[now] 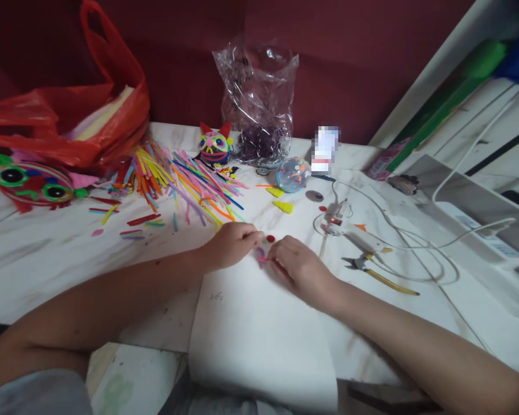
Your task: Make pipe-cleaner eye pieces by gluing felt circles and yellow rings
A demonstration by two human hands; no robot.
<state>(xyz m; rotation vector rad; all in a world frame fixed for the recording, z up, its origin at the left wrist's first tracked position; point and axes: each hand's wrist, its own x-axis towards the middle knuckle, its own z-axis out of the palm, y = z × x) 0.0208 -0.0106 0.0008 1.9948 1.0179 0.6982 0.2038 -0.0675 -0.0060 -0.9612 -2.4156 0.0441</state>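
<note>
My left hand [233, 245] and my right hand [296, 268] meet over the top edge of a white sheet of paper [259, 340] on the marble table. Both have their fingers pinched together around a small pink piece [262, 257] between them. A small red dot [270, 238] lies on the sheet just beyond my fingertips. What exactly the left fingers grip is hard to make out.
A pile of coloured pipe-cleaner pieces [177, 178] lies behind my hands. A white glue gun [350, 230] with its cord and yellow-handled pliers [380, 274] lie to the right. At the back stand a red plastic bag [82, 121], a clear bag [259, 109], a small cat-like figure [215, 147], a clear ball [293, 174] and a red mask-like piece [32, 184].
</note>
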